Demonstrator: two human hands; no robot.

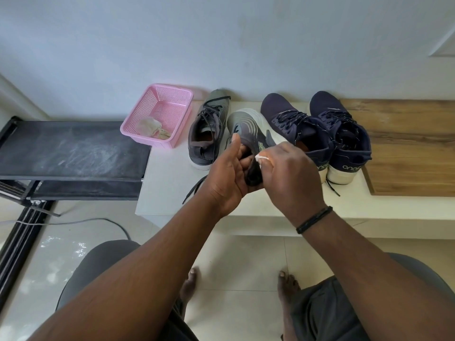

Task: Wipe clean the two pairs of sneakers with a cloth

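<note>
Head view: the left hand grips the heel end of the grey mesh sneaker with pale curved stripes, thumb up along its side, fingers curled under the collar. The shoe is tipped on its side, lifted off the white ledge, and its long axis runs from the hands out toward 12 o'clock, toe pointing at the wall, white sole facing 2 o'clock. The right hand comes in from 3 o'clock, fingers closed round a small white cloth, only a scrap of it peeking out at the fingertips. That scrap sits right at the shoe's heel collar, touching it or just beside it; I cannot tell which.

So the cloth hand is nearer the heel, and my read is that the stroke will run away from the body along the upper, toward the toe.

Its grey partner sneaker stands at 11 o'clock of the hands, laces trailing. The two navy knit sneakers wait at 2 o'clock, heels toward us. A pink plastic basket holding a crumpled rag sits at 10 o'clock.
</note>
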